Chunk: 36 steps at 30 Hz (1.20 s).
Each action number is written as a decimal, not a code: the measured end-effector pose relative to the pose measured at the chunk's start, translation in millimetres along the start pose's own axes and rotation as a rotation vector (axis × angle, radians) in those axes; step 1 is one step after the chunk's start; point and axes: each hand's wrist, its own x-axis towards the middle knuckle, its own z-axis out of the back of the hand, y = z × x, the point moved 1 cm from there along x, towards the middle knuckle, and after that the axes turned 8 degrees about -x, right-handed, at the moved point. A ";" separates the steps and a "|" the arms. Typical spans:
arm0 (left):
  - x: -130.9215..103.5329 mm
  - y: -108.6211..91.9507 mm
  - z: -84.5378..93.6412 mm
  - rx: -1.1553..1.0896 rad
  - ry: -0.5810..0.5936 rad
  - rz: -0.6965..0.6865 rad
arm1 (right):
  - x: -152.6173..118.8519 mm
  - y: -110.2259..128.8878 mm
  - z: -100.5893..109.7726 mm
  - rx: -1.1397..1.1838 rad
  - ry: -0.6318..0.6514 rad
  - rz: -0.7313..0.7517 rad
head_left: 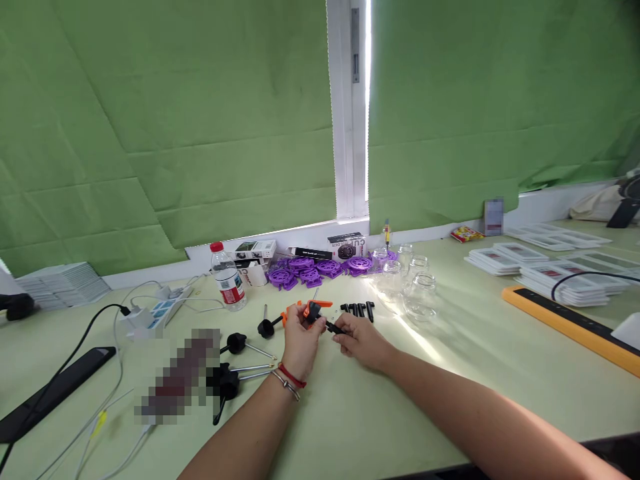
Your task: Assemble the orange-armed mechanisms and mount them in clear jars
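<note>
My left hand (303, 337) is closed around a black plastic part (313, 311) with an orange piece (320, 304) showing at its top. In my right hand (361, 339), the fingers pinch a slim black rod-shaped part (334, 327). Its far end points at the black part and seems to meet it; whether they are joined I cannot tell. Just behind my hands lie several short black handle-like pieces (357, 311). Left of my left hand are black knobs with metal rods, one (266, 327) upright and others (237, 343) lying down.
Purple plastic parts (330, 268) and boxes (347, 247) line the wall. Glass jars (420, 297) stand right of them. At left are a water bottle (229, 280), a power strip (170, 308) and loose cables. An orange-edged bar (565, 327) and stacked white cards (565, 283) lie right.
</note>
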 end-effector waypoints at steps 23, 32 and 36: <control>14.0 -22.4 20.9 0.605 0.307 -0.337 | -0.9 15.8 9.8 -0.035 0.026 0.164; 14.6 -26.4 22.8 0.700 0.416 -0.332 | 1.3 9.3 9.7 -0.126 0.011 0.213; 12.7 -36.5 25.9 0.586 0.470 -0.306 | 0.2 15.1 12.4 -0.155 0.010 0.225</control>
